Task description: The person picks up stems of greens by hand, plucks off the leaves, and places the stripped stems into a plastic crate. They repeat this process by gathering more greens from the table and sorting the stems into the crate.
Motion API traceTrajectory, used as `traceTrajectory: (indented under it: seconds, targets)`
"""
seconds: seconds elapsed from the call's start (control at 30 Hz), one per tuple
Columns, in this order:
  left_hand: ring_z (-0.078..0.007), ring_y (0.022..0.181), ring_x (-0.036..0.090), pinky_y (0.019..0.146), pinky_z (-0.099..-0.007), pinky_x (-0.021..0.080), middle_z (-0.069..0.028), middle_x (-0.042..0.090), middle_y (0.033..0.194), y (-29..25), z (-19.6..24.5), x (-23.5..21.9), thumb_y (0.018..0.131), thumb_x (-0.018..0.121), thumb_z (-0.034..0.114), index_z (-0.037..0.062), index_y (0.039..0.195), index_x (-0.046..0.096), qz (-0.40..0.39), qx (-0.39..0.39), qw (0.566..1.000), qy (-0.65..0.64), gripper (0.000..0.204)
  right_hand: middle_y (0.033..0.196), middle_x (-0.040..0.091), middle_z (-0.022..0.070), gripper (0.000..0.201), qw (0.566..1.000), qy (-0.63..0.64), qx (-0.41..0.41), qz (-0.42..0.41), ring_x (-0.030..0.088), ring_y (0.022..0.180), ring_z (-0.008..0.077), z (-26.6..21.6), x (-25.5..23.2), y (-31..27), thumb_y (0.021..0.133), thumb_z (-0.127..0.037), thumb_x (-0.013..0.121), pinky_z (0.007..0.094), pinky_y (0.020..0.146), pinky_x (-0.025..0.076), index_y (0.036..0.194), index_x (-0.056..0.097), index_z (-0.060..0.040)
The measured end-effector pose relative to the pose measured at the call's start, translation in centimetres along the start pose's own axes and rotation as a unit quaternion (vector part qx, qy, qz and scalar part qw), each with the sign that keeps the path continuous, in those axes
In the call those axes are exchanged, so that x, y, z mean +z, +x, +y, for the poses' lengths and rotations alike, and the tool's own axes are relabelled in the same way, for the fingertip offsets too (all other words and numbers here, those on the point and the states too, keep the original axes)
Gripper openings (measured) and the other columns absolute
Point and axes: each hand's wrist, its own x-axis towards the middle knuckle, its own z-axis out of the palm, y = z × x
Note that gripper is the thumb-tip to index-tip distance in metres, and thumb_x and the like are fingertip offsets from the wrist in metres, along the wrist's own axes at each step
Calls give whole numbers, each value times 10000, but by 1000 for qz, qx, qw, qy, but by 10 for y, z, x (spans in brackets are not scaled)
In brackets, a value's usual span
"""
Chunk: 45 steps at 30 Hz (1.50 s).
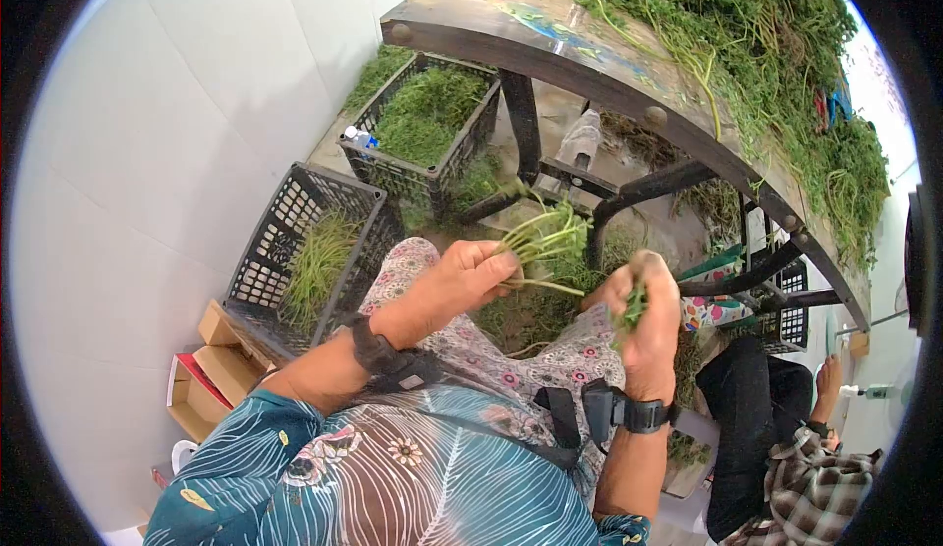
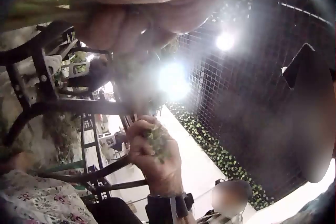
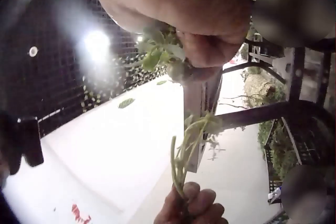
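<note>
In the head view my left hand pinches a small bunch of green leafy stems between thumb and fingers, the leaves pointing away from the wrist. My right hand is curled round some green leaves, which poke out of the fist beside the bunch. The two hands are apart, over the lap. From the right wrist the stems stand up out of the left hand, below the right hand and its leaves. The left wrist view shows the right hand closed round leaves.
A wooden table heaped with greens stands ahead. To the left, one black crate holds thin green stems; another crate holds leafy greens. At the right sits another person in a checked shirt.
</note>
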Motion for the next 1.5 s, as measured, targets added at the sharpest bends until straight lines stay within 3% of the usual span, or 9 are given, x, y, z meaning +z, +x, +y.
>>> traceTrajectory:
  seconds: [0.1, 0.13, 0.3, 0.4, 0.5, 0.6, 1.2, 1.3, 1.5]
  targets:
    - [-1, 514, 326, 443, -166, 246, 84, 421, 620, 2, -4, 3, 904, 482, 315, 65, 857, 571, -21, 4, 1000, 8, 269, 683, 535, 44, 241, 965, -249, -20, -77, 490, 585, 120, -1, 29, -8, 835, -136, 488, 280, 541, 412, 1024, 542, 3]
    - [0, 514, 328, 442, -165, 246, 85, 422, 621, 2, -6, 3, 904, 481, 319, 65, 858, 572, -29, 14, 999, 6, 273, 777, 615, 108, 233, 915, -371, -109, -120, 578, 634, 195, 13, 27, -1, 820, -130, 512, 301, 600, 456, 994, 571, 13]
    - [1, 502, 327, 439, -166, 249, 90, 420, 604, -1, 3, -1, 913, 467, 316, 59, 875, 584, -11, 50, 997, 55, 286, 849, 605, 226, 225, 863, -478, -109, -124, 621, 769, 296, 22, 39, -8, 795, -123, 555, 310, 700, 465, 973, 583, 12]
    - [2, 499, 330, 439, -166, 251, 89, 422, 595, 0, -4, -4, 914, 469, 318, 53, 869, 594, -27, 43, 997, 55, 297, 851, 635, 182, 234, 884, -434, -149, -91, 620, 758, 222, 33, 35, -7, 807, -138, 558, 287, 690, 461, 970, 588, 28]
    - [4, 502, 337, 441, -167, 262, 86, 430, 598, 0, 0, 2, 913, 474, 320, 52, 852, 598, -33, 45, 997, 47, 302, 849, 644, 94, 248, 955, -291, -52, -34, 582, 747, 134, 29, 35, -4, 821, -167, 569, 258, 681, 453, 953, 599, 41]
    - [4, 508, 346, 446, -169, 279, 85, 437, 597, 3, -7, 0, 911, 477, 321, 53, 855, 600, -41, 32, 996, 68, 300, 853, 616, 27, 253, 963, -247, 29, -102, 529, 750, 81, 32, 30, 2, 828, -190, 576, 239, 678, 445, 941, 610, 33]
    - [11, 501, 361, 432, -151, 272, 74, 519, 668, 2, -3, -1, 856, 556, 224, 65, 868, 586, 67, 76, 994, -50, 163, 780, 567, -10, 239, 950, -236, 123, -160, 460, 642, 30, 47, 32, -11, 816, -147, 553, 186, 529, 363, 999, 595, 1]
    - [9, 503, 374, 438, -145, 285, 79, 516, 672, 2, 2, -5, 840, 552, 192, 70, 867, 587, 90, 43, 994, -42, 130, 803, 574, 8, 232, 941, -300, 90, -126, 479, 668, 45, 47, 22, -12, 803, -108, 542, 188, 548, 378, 1007, 587, -9]
    - [11, 525, 387, 454, -145, 306, 76, 518, 678, 3, -3, -9, 838, 564, 199, 73, 847, 590, 96, 46, 993, -50, 130, 740, 555, 5, 222, 994, -96, 28, 33, 491, 629, 67, 27, -6, -2, 804, -91, 556, 197, 565, 398, 1017, 569, -28]
